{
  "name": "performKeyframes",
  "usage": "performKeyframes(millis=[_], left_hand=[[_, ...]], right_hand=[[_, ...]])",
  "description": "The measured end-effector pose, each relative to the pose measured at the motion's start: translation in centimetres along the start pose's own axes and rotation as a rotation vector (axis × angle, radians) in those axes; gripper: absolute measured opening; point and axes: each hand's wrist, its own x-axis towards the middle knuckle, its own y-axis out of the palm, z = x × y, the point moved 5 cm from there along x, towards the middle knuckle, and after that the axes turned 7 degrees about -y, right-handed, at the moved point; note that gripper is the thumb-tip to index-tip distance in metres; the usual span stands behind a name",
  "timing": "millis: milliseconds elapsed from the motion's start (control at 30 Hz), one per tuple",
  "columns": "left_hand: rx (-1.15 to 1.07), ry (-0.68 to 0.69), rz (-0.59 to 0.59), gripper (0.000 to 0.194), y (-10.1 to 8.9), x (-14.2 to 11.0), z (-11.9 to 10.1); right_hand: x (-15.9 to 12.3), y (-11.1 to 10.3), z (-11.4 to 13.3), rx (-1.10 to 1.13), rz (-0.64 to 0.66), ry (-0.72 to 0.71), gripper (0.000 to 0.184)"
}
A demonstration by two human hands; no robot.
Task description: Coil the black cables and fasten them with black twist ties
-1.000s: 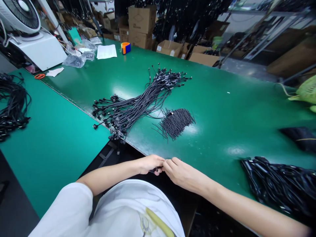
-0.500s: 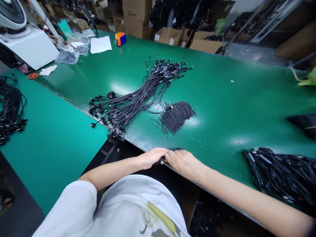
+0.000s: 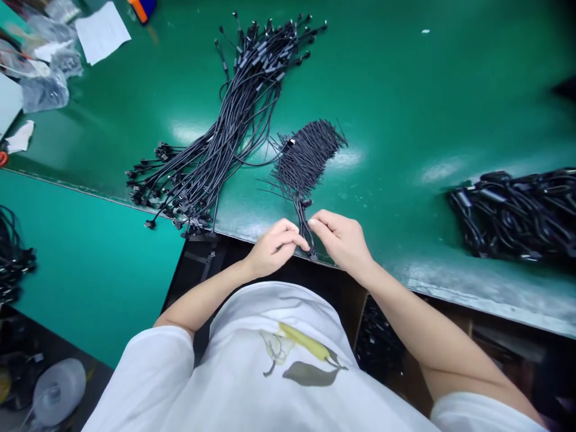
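My left hand (image 3: 274, 245) and my right hand (image 3: 342, 240) meet at the near edge of the green table (image 3: 405, 108). Both pinch a folded black cable (image 3: 303, 222) that runs between their fingertips and up toward a pile of thin black ties (image 3: 306, 156). To the left of the ties lies a long sheaf of black cables with plugs (image 3: 216, 138), fanned out at both ends.
A heap of bundled black cables (image 3: 513, 213) lies at the right. White paper (image 3: 101, 31) and plastic bags (image 3: 42, 72) sit at the far left. A second green table (image 3: 90, 264) adjoins on the left, with more cables (image 3: 11, 258) at its edge.
The view has tilted down and nearer to the table. My hands have moved from the table edge a little onto the table, and the cable between them now shows stretched toward the ties.
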Motion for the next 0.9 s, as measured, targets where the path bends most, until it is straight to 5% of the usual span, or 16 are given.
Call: performKeyframes(millis=[67, 167, 267, 367, 467, 633, 767, 900], left_hand=[[0.03, -0.113, 0.042, 0.023, 0.3, 0.3, 1.0], [-0.206, -0.306, 0.023, 0.032, -0.3, 1.2, 2.0], [-0.447, -0.296, 0.034, 0.033, -1.3, 1.4, 0.8], [-0.459, -0.273, 0.232, 0.031, -0.4, 0.3, -0.5], [-0.557, -0.386, 0.364, 0.037, 1.7, -0.6, 0.4], [-0.674, -0.515, 0.144, 0.059, 1.3, 0.3, 2.9], [-0.386, -0.288, 0.039, 0.071, -1.1, 0.1, 0.7], [-0.157, -0.1, 0.25, 0.064, 0.1, -1.1, -1.6]], right_hand=[[-0.2, -0.3, 0.8, 0.004, 0.012, -0.052, 0.03], [-1.1, 0.7, 2.6, -0.014, 0.164, -0.228, 0.028], [-1.7, 1.6, 2.5, -0.077, 0.265, -0.272, 0.028], [-1.0, 0.5, 1.7, -0.261, 0.127, -0.291, 0.031], [-0.4, -0.8, 2.6, -0.488, -0.021, -0.433, 0.032], [-1.3, -0.2, 4.8, -0.559, 0.026, -0.63, 0.028], [-1.3, 0.1, 3.0, -0.342, 0.131, -0.449, 0.028], [-0.2, -0.4, 0.3, -0.036, 0.212, -0.106, 0.033]])
